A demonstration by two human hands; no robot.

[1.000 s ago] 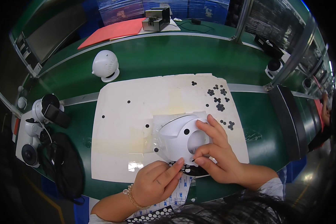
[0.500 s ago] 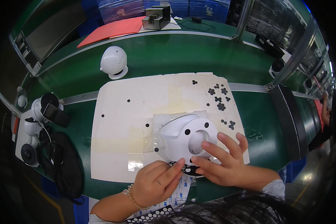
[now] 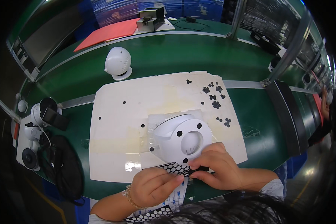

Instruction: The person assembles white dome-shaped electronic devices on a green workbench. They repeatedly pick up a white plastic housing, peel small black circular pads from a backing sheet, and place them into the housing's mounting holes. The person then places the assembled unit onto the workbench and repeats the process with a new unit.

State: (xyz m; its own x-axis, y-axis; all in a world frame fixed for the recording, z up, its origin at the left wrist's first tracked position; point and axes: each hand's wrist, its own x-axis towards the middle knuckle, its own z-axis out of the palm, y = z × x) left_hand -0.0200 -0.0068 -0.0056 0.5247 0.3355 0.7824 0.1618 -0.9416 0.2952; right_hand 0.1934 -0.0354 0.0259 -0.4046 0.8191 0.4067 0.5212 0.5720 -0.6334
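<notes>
A white rounded device housing [image 3: 168, 143] lies tilted on a clear plastic bag, its ring-shaped base turned up toward me. Black round pads [image 3: 179, 133] sit on that base around the central opening. Just below it, my left hand [image 3: 155, 186] grips a black sheet with rows of white circles [image 3: 173, 168] between thumb and fingers. My right hand [image 3: 218, 166] pinches the sheet's black right end, its fingertips close to the lowest pad. Whether a loose pad is between those fingertips is hidden.
A white board [image 3: 112, 142] carries scattered black dots and clusters [image 3: 216, 104] of them at right. Behind it stands a white camera-like device [image 3: 118, 61]. More devices [image 3: 33, 130] and a black pouch [image 3: 67, 168] are at left. A long black box [image 3: 285, 119] lies at right.
My right hand has drawn down from the housing's opening to the sheet and closed its fingers there. My left hand stays at the sheet, more of which shows. The lowest pad is now uncovered.
</notes>
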